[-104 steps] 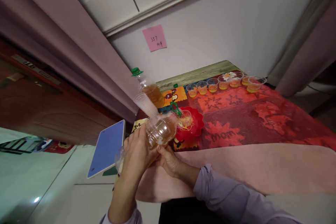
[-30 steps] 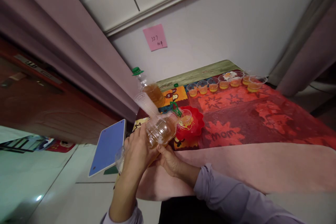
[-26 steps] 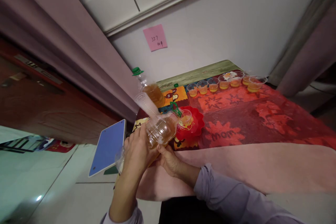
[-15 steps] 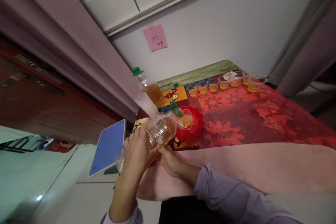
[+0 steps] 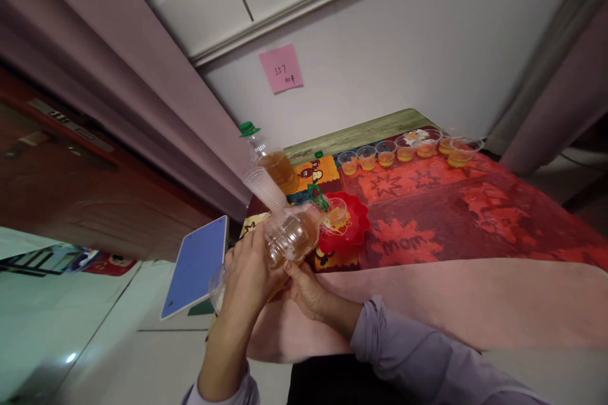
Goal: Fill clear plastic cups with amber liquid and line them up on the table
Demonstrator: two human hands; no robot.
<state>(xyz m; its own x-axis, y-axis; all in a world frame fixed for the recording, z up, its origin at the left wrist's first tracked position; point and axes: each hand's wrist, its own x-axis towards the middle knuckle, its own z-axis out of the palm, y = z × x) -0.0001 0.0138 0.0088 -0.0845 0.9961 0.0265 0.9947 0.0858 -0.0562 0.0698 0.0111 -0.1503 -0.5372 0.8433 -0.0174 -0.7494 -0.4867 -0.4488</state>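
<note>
A clear bottle of amber liquid (image 5: 292, 234) lies tilted in both hands, its mouth at a clear cup (image 5: 336, 212). That cup, with some yellow liquid in it, stands on a red scalloped plate (image 5: 358, 231). My left hand (image 5: 249, 266) is wrapped round the bottle's body. From below and the right, my right hand (image 5: 304, 288) grips the same bottle, thumb on its side. Behind the bottle is a stack of clear cups (image 5: 266, 188). A green handle (image 5: 317, 196) shows near the bottle's mouth.
Another amber bottle with a green cap (image 5: 278, 168) stands at the table's back left. Several cups of yellow liquid (image 5: 386, 153) line the back of the red patterned table (image 5: 475, 228). A green cap (image 5: 318, 154) lies behind. A blue board (image 5: 197, 266) is at left.
</note>
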